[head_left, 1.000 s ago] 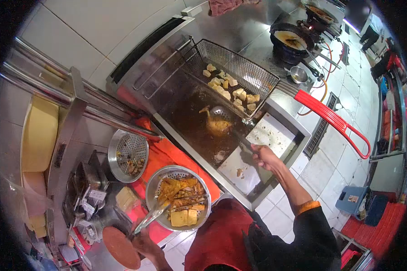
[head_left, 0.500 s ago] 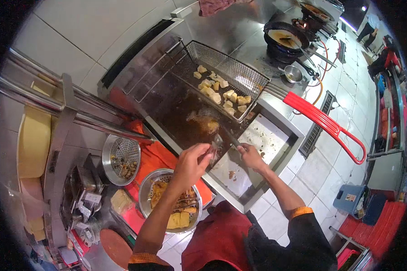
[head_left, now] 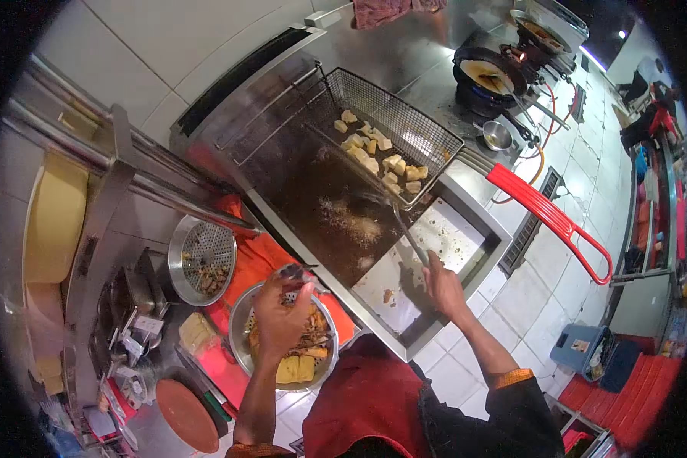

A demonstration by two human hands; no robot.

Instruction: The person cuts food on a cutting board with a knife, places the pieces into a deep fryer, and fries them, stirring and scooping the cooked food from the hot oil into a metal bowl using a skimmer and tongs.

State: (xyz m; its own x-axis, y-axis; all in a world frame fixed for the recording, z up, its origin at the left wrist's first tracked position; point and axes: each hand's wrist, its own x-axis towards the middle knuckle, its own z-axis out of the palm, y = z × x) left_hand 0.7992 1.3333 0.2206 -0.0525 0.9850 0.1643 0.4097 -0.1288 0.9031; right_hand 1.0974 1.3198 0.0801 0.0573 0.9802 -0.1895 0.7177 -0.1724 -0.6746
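Note:
My left hand (head_left: 282, 319) is closed on a small, shiny, partly see-through thing (head_left: 293, 272) whose kind I cannot make out. It is over a perforated metal colander (head_left: 243, 309) that holds fried food and yellow blocks (head_left: 295, 369). My right hand (head_left: 441, 285) grips a long-handled metal utensil (head_left: 411, 237); its far end reaches over the fryer oil (head_left: 305, 200) beside the basket, and its head is not clear. Frothy bubbles (head_left: 351, 223) show on the oil. A wire fry basket (head_left: 404, 126) with a red handle (head_left: 546, 210) holds several pale food chunks (head_left: 368, 145).
A second colander (head_left: 215, 248) with food scraps stands at the left, near an orange cloth (head_left: 256, 263). A pale metal tray (head_left: 443, 229) with crumbs adjoins the oil. A dark wok (head_left: 487, 70) and small metal bowl (head_left: 497, 136) are farther back. Metal rails (head_left: 183, 200) run at left.
My left hand has moved left from above the oil to over the colander. My right hand has shifted slightly right, with the utensil now reaching toward the basket. The bubbles have spread.

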